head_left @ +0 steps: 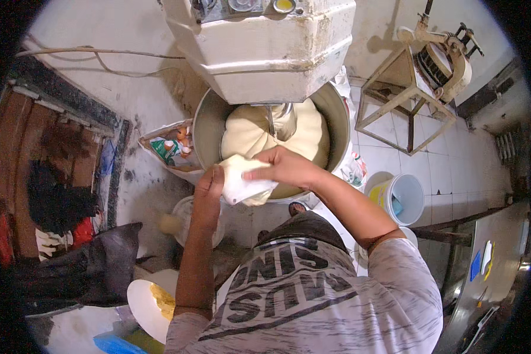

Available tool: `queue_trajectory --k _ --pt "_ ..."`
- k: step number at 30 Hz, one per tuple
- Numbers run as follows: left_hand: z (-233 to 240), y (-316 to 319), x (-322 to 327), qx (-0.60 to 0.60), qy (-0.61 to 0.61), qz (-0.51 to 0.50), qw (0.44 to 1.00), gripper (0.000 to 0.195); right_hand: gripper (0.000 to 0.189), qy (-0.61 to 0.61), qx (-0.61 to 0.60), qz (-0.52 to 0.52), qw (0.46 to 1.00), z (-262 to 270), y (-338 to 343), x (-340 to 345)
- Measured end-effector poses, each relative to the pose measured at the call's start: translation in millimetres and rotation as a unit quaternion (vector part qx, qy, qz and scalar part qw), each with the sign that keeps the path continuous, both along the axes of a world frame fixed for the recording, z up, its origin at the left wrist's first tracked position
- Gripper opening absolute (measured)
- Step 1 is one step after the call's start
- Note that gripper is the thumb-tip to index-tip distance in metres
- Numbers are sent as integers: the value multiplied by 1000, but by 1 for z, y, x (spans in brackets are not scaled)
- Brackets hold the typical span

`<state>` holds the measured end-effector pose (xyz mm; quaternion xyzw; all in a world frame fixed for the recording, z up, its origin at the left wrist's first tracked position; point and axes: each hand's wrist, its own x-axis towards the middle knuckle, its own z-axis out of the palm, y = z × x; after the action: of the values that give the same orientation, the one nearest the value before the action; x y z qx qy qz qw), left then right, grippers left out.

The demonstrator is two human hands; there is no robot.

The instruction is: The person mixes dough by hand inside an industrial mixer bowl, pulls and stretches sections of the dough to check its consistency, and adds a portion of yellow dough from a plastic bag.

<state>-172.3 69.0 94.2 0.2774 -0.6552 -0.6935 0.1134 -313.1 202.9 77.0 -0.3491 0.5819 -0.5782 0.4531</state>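
Observation:
A piece of pale dough [244, 181] is held between both hands over the near rim of a large metal mixer bowl [202, 121]. My left hand [210, 181] grips the dough's left side, while my right hand [281, 168] holds it from the right, fingers slightly blurred. A white, thin-looking patch covers part of the held piece; whether it is dough or a sheet is unclear. Inside the bowl, a big smooth mass of dough [243, 130] surrounds the metal mixing hook [272, 121]. Above it stands the white mixer head [270, 53].
An open sack with eggshells [172, 148] lies left of the bowl. To the right are a plastic bucket [402, 199], a metal stand [407, 101] carrying a clamp-like machine, and a metal-topped table [500, 256]. A round white container [152, 305] stands lower left.

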Motion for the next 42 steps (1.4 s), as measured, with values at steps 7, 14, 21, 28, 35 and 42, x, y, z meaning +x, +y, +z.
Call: queue_trajectory --k 7,14,21,28,35,42 --pt "-13 -8 -3 22 -12 -66 998 52 31 -92 31 -78 992 20 1 -7" --pt "-47 -4 0 279 43 32 959 53 38 569 -51 -88 816 34 8 24" --pt "-66 15 33 267 138 74 951 31 51 236 -54 -96 966 -1 -2 58" --pt "-63 7 71 161 44 7 986 39 44 46 -74 -59 994 -32 0 92" --pt "-81 -34 116 -110 -29 93 989 41 69 285 191 -40 938 16 14 87" --pt "-76 -51 148 -7 -38 86 996 35 50 327 -63 81 939 124 55 33"
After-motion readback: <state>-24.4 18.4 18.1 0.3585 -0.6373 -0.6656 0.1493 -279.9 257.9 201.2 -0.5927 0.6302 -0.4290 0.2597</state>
